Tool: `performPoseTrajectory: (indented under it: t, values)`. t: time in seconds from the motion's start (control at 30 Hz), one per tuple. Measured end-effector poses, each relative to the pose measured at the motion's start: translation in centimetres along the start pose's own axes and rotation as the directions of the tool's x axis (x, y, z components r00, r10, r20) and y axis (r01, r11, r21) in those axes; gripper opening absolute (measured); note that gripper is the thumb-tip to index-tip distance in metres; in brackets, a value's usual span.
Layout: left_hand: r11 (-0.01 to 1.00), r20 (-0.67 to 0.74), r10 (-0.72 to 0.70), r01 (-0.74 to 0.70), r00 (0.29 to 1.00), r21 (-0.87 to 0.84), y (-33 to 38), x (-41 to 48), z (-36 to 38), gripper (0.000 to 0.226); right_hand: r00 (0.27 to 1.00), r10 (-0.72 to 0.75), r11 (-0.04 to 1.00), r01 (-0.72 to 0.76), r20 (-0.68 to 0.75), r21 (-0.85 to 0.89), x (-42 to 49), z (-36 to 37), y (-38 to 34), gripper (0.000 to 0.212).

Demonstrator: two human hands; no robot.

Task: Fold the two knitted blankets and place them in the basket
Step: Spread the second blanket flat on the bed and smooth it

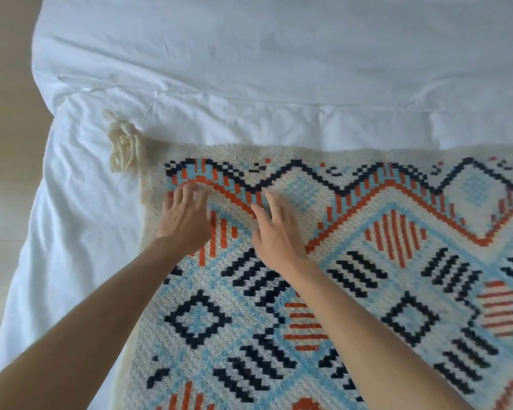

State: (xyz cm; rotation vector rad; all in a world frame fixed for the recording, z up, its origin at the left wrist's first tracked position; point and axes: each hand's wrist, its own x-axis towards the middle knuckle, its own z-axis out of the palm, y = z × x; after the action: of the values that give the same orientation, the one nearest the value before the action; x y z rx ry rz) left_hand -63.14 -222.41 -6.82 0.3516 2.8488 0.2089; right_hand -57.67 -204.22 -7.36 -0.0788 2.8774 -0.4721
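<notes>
Knitted fabric stretches, so with your left grip (184,220) and right grip (279,235) both open, flat on the blanket (397,291), smooth gently toward the tassel (125,146) before folding.

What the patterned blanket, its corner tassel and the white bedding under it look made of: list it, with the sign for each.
Patterned blanket: knitted yarn, perhaps wool or acrylic; matte, with visible stitch rows and stepped colour blocks.
Corner tassel: thick cream yarn strands, loose and fuzzy.
White bedding: smooth woven cloth, likely cotton; matte, with soft creases and a seam line.
</notes>
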Motion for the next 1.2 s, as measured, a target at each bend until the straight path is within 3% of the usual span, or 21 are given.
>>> performPoseTrajectory:
  t: [0.13,0.43,0.67,1.0,1.2]
  values:
    - [0.991,0.028,0.124,-0.123,0.992,-0.05,5.0,-5.6,1.7,0.052,0.996,0.079,0.995,-0.081,0.035,0.06,-7.2,-0.4,1.2,0.047]
    - [0.983,0.3,0.146,-0.103,0.943,-0.155,16.2,-16.7,3.1,0.047,0.906,0.396,0.908,-0.411,0.152,0.087,-24.9,-3.7,7.9,0.044]
    - [0.982,0.583,0.136,-0.033,0.801,-0.183,25.5,-23.6,4.9,0.033,0.844,0.524,0.814,-0.536,0.115,0.224,-35.8,-4.9,15.5,0.02]
    - [0.99,0.596,0.094,-0.009,0.798,-0.144,44.0,-30.5,10.2,0.029,0.793,0.589,0.722,-0.604,0.158,0.338,-50.3,-8.0,34.6,0.02]
    - [0.989,0.599,0.131,-0.064,0.79,-0.131,58.6,-32.2,12.8,0.031,0.75,0.661,0.68,-0.619,0.038,0.393,-57.5,-11.2,46.3,0.02]
